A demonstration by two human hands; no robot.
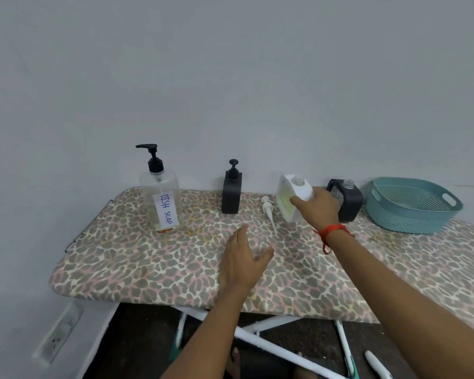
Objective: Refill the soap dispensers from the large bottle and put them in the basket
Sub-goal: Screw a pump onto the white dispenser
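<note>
My right hand [316, 207] grips a white square dispenser [289, 199] with no pump, tilted on the board, yellowish soap showing inside. Its white pump [269, 212] lies loose on the cloth just left of it. Behind my right hand stands a black-framed clear dispenser [348, 201], also without a pump. A black dispenser [231, 195] with its pump on stands at the back centre. The large clear bottle [162, 201], labelled DISH SOAP and nearly empty, stands at the left. My left hand [242, 261] hovers open over the board. The teal basket [413, 207] sits at the far right, nothing visible inside.
Everything stands on an ironing board [148, 269] with a leopard-print cover, pushed against a grey wall. Its white legs [271, 337] cross below. A wall socket [58, 335] is at the lower left.
</note>
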